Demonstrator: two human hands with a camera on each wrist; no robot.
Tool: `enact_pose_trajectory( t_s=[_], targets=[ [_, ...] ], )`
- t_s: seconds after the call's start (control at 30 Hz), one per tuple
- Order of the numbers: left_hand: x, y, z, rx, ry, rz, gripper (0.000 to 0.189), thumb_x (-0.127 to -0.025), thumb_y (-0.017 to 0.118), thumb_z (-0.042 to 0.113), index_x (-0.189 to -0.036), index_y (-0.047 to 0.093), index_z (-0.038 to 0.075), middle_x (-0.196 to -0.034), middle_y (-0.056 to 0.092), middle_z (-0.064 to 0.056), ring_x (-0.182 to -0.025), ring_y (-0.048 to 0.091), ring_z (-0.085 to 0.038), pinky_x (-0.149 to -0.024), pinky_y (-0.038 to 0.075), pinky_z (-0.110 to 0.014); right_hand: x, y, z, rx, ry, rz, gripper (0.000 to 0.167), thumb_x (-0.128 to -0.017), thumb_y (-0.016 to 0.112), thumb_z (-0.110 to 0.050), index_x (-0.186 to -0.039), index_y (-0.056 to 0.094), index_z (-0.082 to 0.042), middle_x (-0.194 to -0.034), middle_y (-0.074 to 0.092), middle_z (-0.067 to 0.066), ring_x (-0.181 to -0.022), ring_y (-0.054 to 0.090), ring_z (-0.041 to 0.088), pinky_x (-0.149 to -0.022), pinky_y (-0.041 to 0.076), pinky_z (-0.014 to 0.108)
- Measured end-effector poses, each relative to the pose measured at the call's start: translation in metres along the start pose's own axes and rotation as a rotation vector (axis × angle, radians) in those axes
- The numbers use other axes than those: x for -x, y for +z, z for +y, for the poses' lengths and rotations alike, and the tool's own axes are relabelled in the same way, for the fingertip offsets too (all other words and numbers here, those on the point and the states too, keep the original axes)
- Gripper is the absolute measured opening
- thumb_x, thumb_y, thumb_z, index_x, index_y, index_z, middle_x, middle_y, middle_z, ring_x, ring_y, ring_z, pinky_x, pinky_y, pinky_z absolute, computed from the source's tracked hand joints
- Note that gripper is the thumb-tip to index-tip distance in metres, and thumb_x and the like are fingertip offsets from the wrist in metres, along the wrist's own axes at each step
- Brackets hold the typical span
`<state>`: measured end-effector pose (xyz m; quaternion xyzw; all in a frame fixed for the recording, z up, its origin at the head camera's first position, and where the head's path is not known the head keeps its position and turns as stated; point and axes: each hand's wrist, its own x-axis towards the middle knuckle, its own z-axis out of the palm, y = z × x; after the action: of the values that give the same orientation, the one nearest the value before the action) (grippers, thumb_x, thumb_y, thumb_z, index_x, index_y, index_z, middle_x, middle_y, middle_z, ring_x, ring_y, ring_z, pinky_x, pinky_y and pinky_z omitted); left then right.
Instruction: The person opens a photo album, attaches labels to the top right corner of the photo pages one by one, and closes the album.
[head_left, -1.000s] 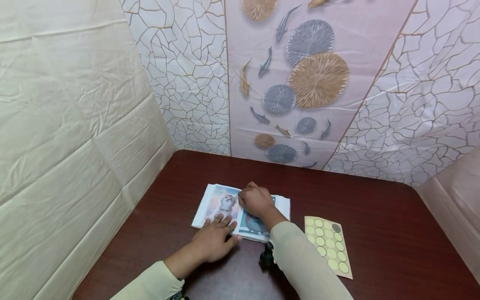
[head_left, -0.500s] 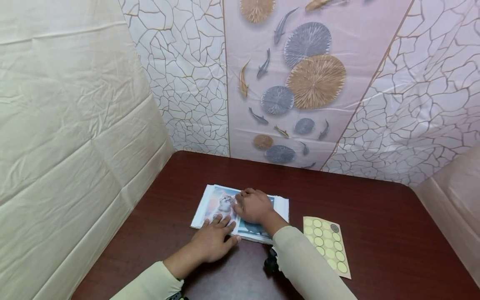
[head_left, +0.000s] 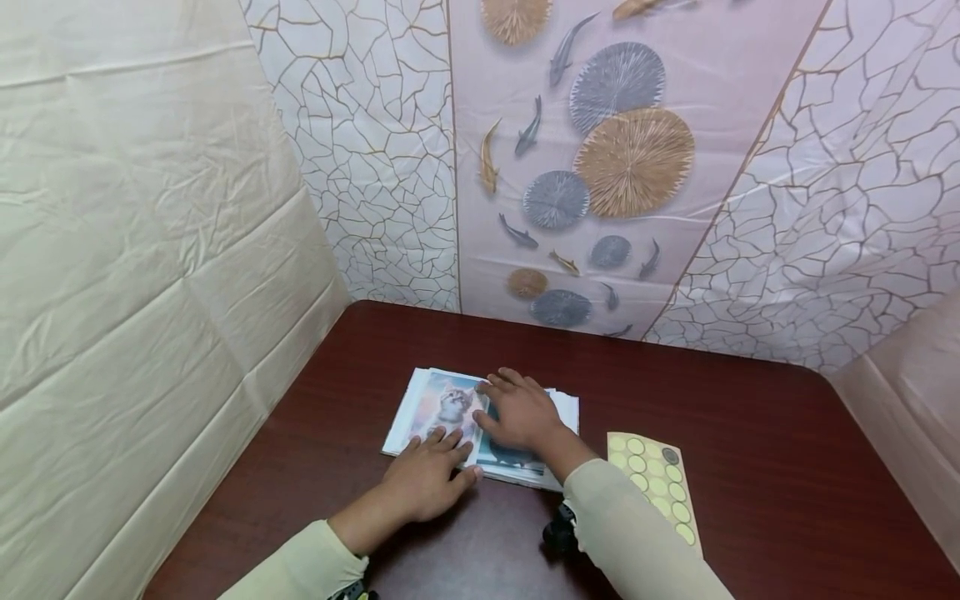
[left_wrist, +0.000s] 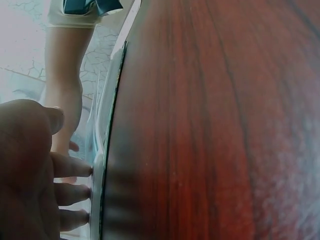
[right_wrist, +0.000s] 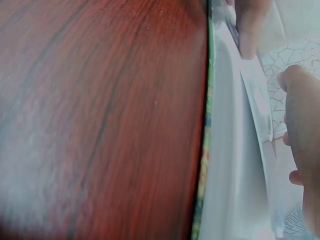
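An open photo album (head_left: pixel 567 410) lies on the dark red-brown table. Its left page bears a picture of a kitten (head_left: pixel 453 402); the right page has a blue-toned picture (head_left: pixel 495 457), largely covered. My left hand (head_left: pixel 425 482) rests with spread fingers on the lower part of the left page. Over the right page is my right hand (head_left: pixel 522 414), fingers extended toward the middle fold. In the right wrist view, the album's white page edges (right_wrist: pixel 225 130) stand beside the right hand (right_wrist: pixel 306 117). Whether a fingertip has something small under it, I cannot tell.
A pale yellow sheet of round stickers (head_left: pixel 657 487) lies right of the album, partly under the right sleeve (head_left: pixel 637 529). One dark grey disc (head_left: pixel 670 456) shows at its upper corner. Patterned cloth (head_left: pixel 390 167) hangs behind the table (head_left: pixel 787 467).
My right hand has opened from a curled pose near the fold to extended fingers, shifting slightly right. The left hand stays where it was, and the album has not visibly moved.
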<state>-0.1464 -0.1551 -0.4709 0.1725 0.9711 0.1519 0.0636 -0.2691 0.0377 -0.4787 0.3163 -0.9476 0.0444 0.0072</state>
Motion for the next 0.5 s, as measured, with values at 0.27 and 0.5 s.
enact_pose_trajectory(
  t_s=[0.27,0.5],
  targets=[
    [-0.005,-0.001,0.001,0.005,0.006,0.061,0.056,-0.107,0.044,0.052,-0.140,0.064,0.011,-0.152,0.051,-0.011,-0.144,0.041,-0.037,-0.112,0.035,-0.062,0.015,-0.012,0.010,-0.011,-0.005,0.075,0.064,-0.104,0.045,-0.058,-0.152,0.051,-0.017,-0.157,0.045,0.004,-0.151,0.028,0.025,-0.119,0.028,0.051],
    [-0.008,-0.001,0.003,-0.005,0.011,0.107,0.053,-0.106,0.047,0.050,-0.131,0.070,0.009,-0.144,0.058,-0.013,-0.137,0.050,-0.037,-0.109,0.042,-0.056,0.034,-0.022,0.021,-0.044,-0.020,0.148,0.063,-0.102,0.051,-0.055,-0.148,0.056,-0.013,-0.153,0.050,0.007,-0.148,0.033,0.027,-0.117,0.032,0.054]
  ],
)
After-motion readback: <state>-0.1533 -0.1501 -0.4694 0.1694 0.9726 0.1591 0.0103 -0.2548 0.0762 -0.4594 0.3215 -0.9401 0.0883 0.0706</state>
